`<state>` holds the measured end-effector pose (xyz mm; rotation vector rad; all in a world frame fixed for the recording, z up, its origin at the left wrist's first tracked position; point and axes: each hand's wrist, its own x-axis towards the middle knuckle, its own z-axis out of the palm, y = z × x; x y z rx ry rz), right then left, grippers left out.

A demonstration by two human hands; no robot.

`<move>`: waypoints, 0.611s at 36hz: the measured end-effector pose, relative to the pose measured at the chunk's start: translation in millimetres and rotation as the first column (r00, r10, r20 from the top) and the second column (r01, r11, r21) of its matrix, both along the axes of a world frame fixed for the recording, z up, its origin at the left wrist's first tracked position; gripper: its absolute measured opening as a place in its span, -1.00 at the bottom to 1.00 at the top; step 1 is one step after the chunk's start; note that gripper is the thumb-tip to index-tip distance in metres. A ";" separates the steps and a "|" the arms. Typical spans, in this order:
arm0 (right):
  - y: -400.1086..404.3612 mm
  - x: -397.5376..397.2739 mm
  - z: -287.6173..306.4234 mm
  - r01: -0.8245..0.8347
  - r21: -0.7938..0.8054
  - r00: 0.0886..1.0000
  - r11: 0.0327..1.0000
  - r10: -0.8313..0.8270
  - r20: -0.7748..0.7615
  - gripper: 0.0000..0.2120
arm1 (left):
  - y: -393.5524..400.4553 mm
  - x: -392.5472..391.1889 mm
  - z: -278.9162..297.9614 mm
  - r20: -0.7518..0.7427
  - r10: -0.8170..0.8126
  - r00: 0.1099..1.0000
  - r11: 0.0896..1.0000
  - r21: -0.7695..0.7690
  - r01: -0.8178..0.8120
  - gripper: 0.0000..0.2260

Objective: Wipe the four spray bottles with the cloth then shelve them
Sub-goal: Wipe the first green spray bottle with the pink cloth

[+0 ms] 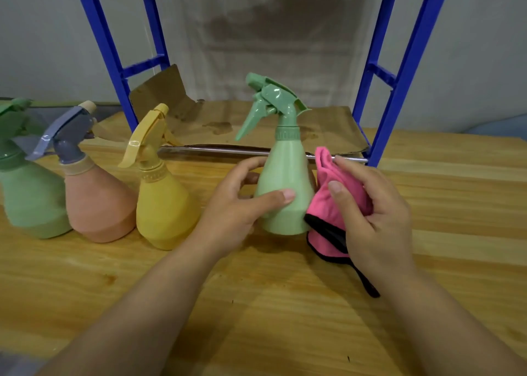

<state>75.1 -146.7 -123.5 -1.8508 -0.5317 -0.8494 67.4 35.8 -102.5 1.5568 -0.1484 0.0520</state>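
A light green spray bottle (285, 176) stands upright on the wooden table (285, 304), nozzle pointing left. My left hand (239, 204) wraps its lower body from the left, thumb across the front. My right hand (370, 218) holds a bunched pink cloth (328, 201) with black trim against the bottle's right side. Three more bottles stand in a row to the left: yellow (162, 204), peach with a grey trigger (97, 201), and a darker green one (28, 196) at the frame's edge.
A blue metal shelf frame (399, 90) stands behind the bottles, its lowest level lined with stained brown cardboard (256, 124) behind a metal front rail (216, 150). A higher shelf edge shows at the top. A grey wall is behind.
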 end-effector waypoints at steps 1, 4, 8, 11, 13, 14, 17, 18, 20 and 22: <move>0.0 -1.4 0.2 -0.010 0.008 1.000 1.000 0.010 0.007 -0.69 | -0.6 0.9 -1.5 0.006 0.002 1.000 1.000 0.003 -0.002 -0.50; 3.5 -2.8 -1.0 -0.030 -0.011 0.998 0.999 0.030 0.049 -0.73 | -4.0 2.0 -6.5 0.028 0.010 1.000 1.000 -0.008 -0.010 -0.51; 9.1 -1.0 -2.7 -0.035 -0.014 0.992 0.999 0.036 0.120 -0.76 | -4.9 1.8 -6.6 0.065 0.026 0.998 0.997 -0.071 -0.021 -0.53; 11.6 0.6 -1.3 -0.021 0.004 0.993 1.000 0.021 0.113 -0.77 | -3.9 -1.7 -4.0 0.072 0.019 0.997 0.997 -0.082 -0.013 -0.52; 13.8 1.6 1.8 -0.007 0.039 0.995 0.999 0.004 0.096 -0.75 | -3.6 -2.9 -4.3 0.080 0.000 0.997 0.997 -0.081 0.007 -0.50; 14.8 1.9 4.0 -0.004 0.062 0.997 0.998 -0.001 0.077 -0.75 | -3.7 -3.5 -4.8 0.082 -0.011 0.997 0.996 -0.084 0.018 -0.51; 14.2 3.5 10.3 -0.029 0.204 0.998 0.979 0.040 -0.050 -0.77 | -1.7 -5.2 -6.4 0.068 -0.076 0.995 0.988 -0.128 0.084 -0.56; 12.9 4.0 11.6 -0.050 0.252 0.993 0.966 0.075 -0.092 -0.77 | -1.1 -6.0 -7.1 0.065 -0.101 0.993 0.984 -0.139 0.110 -0.55; 10.0 3.3 12.9 -0.091 0.309 0.982 0.947 0.138 -0.132 -0.77 | -0.6 -7.8 -8.1 0.063 -0.124 0.990 0.980 -0.151 0.132 -0.57; 7.8 1.6 12.5 -0.125 0.329 0.973 0.936 0.180 -0.143 -0.76 | -0.7 -7.9 -8.5 0.055 -0.119 0.991 0.978 -0.166 0.126 -0.64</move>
